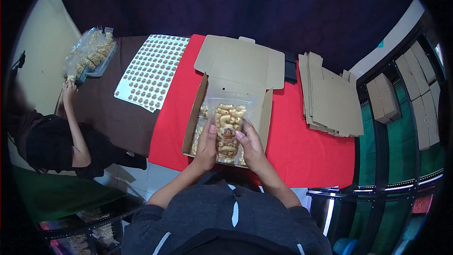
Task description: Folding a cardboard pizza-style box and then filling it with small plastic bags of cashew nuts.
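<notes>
Between my two hands is a clear pouch of curled, pale yellow macaroni snacks (228,146) with a round sticker on its front. My left hand (205,147) grips its left side, thumb on the front. On the other side my right hand (252,147) holds it the same way, its thumb near the sticker. The pouch is above an open cardboard box (192,127), whose lid (236,61) is folded back away from me. Inside the box, more snack pouches (200,132) show at the left; the held pouch and my hands hide much of the rest.
A sheet of round stickers (151,71) lies left of the box. Flat cardboard boxes (330,97) are stacked at the right on the red cloth (311,160). Farther right, a shelf holds closed boxes (383,97). At far left, another person's hand (69,89) touches bagged snacks (94,52).
</notes>
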A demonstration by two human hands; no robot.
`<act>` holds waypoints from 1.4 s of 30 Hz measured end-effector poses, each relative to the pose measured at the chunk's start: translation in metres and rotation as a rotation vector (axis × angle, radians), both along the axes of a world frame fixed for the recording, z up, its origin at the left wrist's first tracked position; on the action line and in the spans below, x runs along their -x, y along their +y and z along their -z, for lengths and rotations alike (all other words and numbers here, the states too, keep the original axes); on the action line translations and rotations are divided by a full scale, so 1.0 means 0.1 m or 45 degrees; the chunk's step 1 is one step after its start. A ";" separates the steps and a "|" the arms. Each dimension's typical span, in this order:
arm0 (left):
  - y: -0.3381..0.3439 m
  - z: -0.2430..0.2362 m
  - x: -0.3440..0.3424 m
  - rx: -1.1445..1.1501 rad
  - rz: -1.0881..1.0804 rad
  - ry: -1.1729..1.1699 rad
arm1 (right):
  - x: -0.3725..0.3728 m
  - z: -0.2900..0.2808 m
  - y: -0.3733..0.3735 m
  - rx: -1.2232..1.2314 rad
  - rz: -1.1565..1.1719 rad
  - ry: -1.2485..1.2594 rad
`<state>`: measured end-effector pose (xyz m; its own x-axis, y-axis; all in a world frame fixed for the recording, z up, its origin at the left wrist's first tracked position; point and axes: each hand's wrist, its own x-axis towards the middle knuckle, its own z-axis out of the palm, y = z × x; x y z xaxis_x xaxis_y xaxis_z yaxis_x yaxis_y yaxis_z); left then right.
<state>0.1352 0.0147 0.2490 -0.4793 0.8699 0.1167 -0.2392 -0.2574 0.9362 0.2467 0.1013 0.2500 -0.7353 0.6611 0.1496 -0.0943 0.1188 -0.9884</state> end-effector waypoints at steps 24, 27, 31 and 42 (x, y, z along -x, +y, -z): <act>-0.23 0.07 0.06 -0.044 -0.061 0.144 | -0.07 -0.05 -0.12 -0.167 -0.038 -0.190; -0.25 0.05 0.06 -0.050 -0.048 0.072 | -0.08 -0.19 -0.14 -0.149 -0.081 -0.131; -0.26 0.05 0.07 -0.029 -0.022 0.059 | -0.13 -0.26 -0.14 -0.202 -0.112 -0.135; -0.27 0.01 0.07 0.048 0.008 0.150 | -0.20 -0.25 -0.12 0.033 -0.053 -0.079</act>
<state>0.1284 -0.0125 0.2485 -0.4584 0.8778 0.1393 -0.1283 -0.2204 0.9669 0.2663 0.0891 0.2751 -0.7698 0.6325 0.0856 -0.0367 0.0899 -0.9953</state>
